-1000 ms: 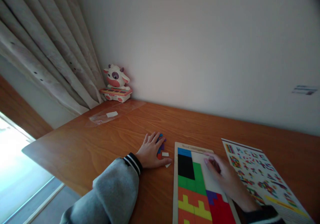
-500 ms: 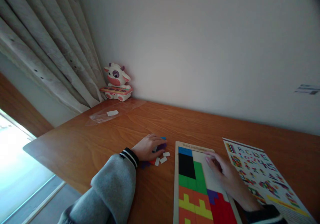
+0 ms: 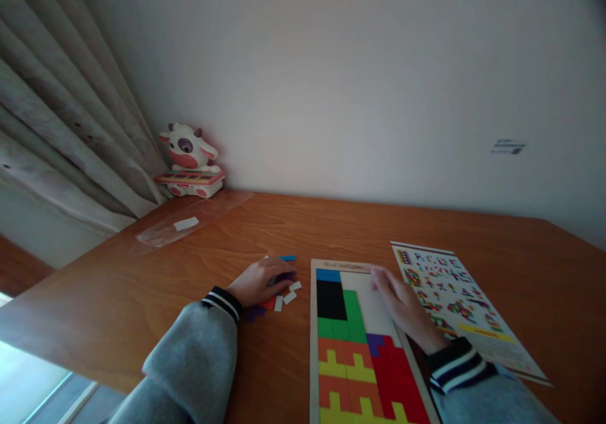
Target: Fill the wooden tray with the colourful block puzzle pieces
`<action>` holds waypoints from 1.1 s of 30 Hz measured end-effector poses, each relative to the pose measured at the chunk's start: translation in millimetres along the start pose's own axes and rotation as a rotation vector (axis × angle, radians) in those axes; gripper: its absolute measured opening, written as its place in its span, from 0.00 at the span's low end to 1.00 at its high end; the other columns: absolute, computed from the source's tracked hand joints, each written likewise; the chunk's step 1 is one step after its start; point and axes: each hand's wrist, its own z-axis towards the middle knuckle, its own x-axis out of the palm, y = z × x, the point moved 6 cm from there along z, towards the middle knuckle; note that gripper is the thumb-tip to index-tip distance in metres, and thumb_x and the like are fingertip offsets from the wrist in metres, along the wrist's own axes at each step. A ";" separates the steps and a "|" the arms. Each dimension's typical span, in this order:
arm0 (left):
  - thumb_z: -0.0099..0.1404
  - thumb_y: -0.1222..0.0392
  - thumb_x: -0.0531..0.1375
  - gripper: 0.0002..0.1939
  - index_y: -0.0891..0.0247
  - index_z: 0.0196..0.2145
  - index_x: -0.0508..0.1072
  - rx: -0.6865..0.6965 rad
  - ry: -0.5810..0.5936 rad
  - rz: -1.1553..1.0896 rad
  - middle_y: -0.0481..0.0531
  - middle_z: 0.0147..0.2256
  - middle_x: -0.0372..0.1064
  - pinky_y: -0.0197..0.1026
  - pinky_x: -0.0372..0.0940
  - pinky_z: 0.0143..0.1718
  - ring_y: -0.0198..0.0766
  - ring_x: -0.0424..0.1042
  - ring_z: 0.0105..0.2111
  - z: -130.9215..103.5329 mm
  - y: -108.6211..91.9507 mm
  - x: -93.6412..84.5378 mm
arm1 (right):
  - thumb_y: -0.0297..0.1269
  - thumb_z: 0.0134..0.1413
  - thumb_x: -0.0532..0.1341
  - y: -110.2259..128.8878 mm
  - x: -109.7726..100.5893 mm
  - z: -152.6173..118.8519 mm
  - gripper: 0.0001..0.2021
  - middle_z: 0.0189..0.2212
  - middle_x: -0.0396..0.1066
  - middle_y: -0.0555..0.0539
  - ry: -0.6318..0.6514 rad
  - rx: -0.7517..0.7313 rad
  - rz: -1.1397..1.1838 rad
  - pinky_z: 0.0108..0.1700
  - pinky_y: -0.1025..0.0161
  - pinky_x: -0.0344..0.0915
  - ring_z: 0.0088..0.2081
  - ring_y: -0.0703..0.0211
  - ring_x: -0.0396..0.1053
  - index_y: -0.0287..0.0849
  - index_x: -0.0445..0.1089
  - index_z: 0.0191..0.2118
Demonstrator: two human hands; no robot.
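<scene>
My left hand (image 3: 262,281) lies over a small pile of puzzle pieces left of the board, fingers stretched and thumb apart. Beneath and beside the fingers show a purple piece (image 3: 285,276), a red piece (image 3: 269,303) and a blue piece (image 3: 288,258); part of the pile is hidden. The wooden puzzle board (image 3: 314,348) is partly filled with blue, black, green, orange, yellow, purple and red pieces. Its upper right shows bare white base. My right hand (image 3: 400,304) is at the board's upper right edge, fingers extended and loosely bent, with nothing visible in them.
Small white pieces (image 3: 290,298) lie beside the pile. A printed pattern sheet (image 3: 466,307) is right of the board. At the back left are a clear plastic bag (image 3: 158,235) and a cow keyboard toy (image 3: 190,159) near the curtain (image 3: 61,108). A wall (image 3: 331,83) stands behind the table.
The view has swung to the right, so things appear further left. My right hand has shifted slightly towards the board's top right edge; my left hand stays over the pile.
</scene>
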 end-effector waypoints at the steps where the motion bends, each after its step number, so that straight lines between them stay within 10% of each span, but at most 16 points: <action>1: 0.71 0.52 0.56 0.18 0.56 0.55 0.71 0.004 0.000 0.019 0.54 0.55 0.71 0.47 0.65 0.57 0.42 0.71 0.53 0.3 -0.8 -0.5 | 0.55 0.67 0.47 -0.5 -1.1 0.5 0.23 0.37 0.76 0.43 -0.014 0.011 0.013 0.47 0.56 0.68 0.42 0.50 0.73 0.44 0.71 0.46; 27: 0.67 0.50 0.61 0.23 0.56 0.58 0.69 -0.088 -0.014 -0.021 0.54 0.54 0.71 0.48 0.66 0.56 0.43 0.72 0.52 0.5 1.2 -2.4 | 0.59 0.65 0.47 -4.9 -5.0 2.3 0.25 0.31 0.74 0.46 -0.039 0.026 0.037 0.41 0.60 0.68 0.36 0.53 0.72 0.45 0.71 0.40; 33: 0.72 0.55 0.53 0.15 0.58 0.50 0.74 -0.075 -0.139 0.138 0.54 0.46 0.76 0.46 0.67 0.52 0.41 0.73 0.47 -6.3 16.4 -26.1 | 0.61 0.64 0.47 -9.7 -11.0 1.4 0.29 0.31 0.73 0.46 -0.053 0.065 0.005 0.39 0.60 0.68 0.33 0.54 0.71 0.42 0.72 0.48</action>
